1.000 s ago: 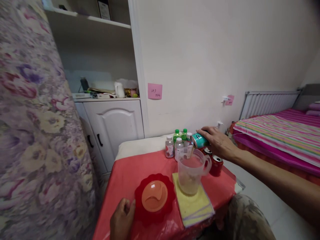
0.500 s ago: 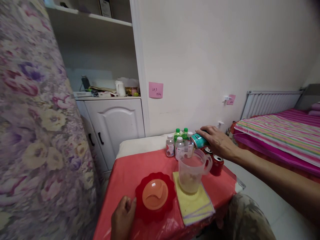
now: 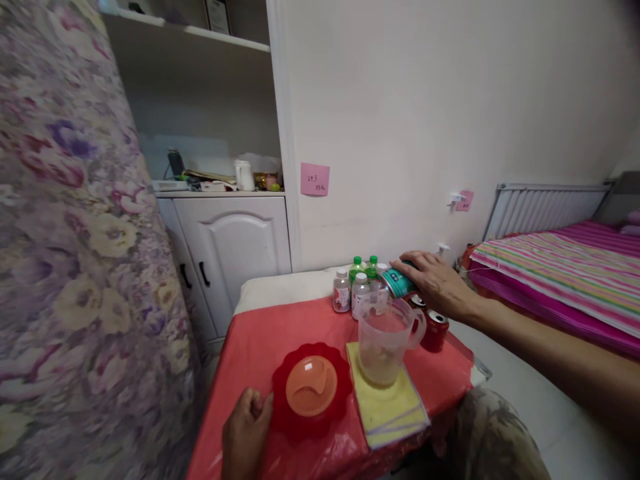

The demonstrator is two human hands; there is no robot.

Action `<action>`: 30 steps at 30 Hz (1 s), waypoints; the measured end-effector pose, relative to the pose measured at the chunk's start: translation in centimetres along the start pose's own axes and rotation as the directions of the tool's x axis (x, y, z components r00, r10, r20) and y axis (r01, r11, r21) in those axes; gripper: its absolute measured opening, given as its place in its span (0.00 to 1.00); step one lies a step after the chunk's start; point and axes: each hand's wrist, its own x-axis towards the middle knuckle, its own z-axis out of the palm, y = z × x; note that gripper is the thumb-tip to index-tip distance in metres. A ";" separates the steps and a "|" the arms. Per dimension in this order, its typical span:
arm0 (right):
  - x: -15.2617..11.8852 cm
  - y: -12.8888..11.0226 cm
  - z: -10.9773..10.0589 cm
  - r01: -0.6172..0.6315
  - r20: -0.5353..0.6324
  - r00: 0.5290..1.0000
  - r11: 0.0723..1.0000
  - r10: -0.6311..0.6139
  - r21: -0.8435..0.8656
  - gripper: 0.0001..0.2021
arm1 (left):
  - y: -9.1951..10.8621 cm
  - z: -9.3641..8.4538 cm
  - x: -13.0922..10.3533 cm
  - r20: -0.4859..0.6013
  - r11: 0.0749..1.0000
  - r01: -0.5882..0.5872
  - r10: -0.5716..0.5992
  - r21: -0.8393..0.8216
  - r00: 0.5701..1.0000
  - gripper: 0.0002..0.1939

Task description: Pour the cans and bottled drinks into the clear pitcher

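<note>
My right hand (image 3: 431, 280) is wrapped round a teal can (image 3: 399, 283), tilted with its top toward a clear plastic pitcher (image 3: 383, 343). A little pale liquid lies in the pitcher, which stands on a folded yellow cloth (image 3: 390, 415) with its handle to the right. My left hand (image 3: 249, 423) rests closed at the table's near edge, beside a red scalloped dish (image 3: 287, 423) with an orange round piece (image 3: 311, 387) in its middle. Whether its curled fingers hold anything is hidden.
Behind the pitcher stand white-capped bottles (image 3: 341, 293) and green-capped bottles (image 3: 357, 267). Red cans (image 3: 435, 332) are right of it, under my right forearm. The red tablecloth (image 3: 280, 323) covers most of the table. A floral curtain (image 3: 90, 267) hangs at left.
The view has shifted slightly. My right hand keeps the can tilted over the pitcher in nearly the same pose, and my left hand has barely moved.
</note>
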 end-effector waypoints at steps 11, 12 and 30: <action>0.1 -1.0 0.7 0.094 -0.031 0.995 0.992 -0.097 -0.086 0.25 | -0.3 0.5 -0.4 0.060 0.996 -0.003 0.009 -0.090 0.998 0.19; 0.1 -1.0 0.8 0.097 -0.025 0.995 0.991 -0.100 -0.090 0.25 | -0.3 0.6 -0.4 0.060 0.996 -0.004 0.009 -0.088 0.998 0.19; 0.1 -1.9 1.6 0.221 0.052 0.974 0.974 -0.219 -0.054 0.25 | -0.3 0.4 -0.4 0.037 0.997 -0.054 0.056 -0.057 0.998 0.18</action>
